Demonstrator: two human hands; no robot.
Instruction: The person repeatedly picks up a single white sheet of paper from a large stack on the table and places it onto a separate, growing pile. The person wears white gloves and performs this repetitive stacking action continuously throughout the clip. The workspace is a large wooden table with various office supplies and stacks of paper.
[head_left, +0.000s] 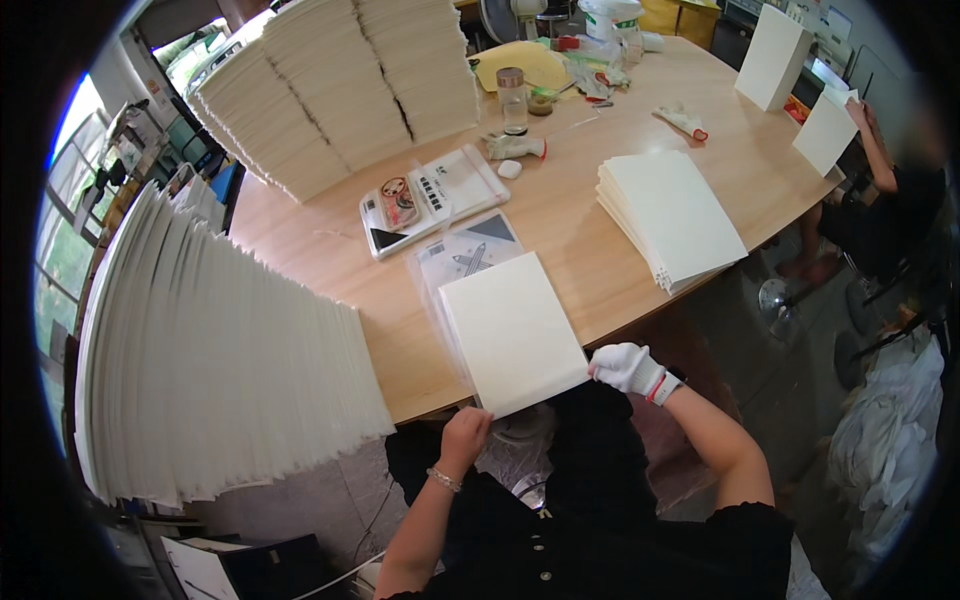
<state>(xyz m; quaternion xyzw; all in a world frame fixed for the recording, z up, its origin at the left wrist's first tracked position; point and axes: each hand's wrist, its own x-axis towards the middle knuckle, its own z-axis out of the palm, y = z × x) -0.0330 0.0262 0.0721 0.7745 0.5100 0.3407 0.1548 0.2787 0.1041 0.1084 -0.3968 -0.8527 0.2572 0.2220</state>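
A thin pad of cream paper sheets (515,330) lies at the table's near edge, its front corners overhanging toward me. My left hand (467,436), bare with a beaded bracelet, is closed on the near left corner. My right hand (625,368), in a white knitted glove, pinches the near right corner. Under the pad's far end sits a clear plastic sleeve (432,265) with a printed pencil drawing and a dark corner. A neat pile of similar paper pads (685,215) stands to the right, its lower pads slightly fanned out.
Tall paper stacks rise at the left (220,360) and far left (340,95). Beyond the pad are a packet of plastic sleeves (470,185), a glass jar (512,105), gloves (680,122) and a white bucket (610,18). At the right, a person (885,180) holds a white sheet (828,130).
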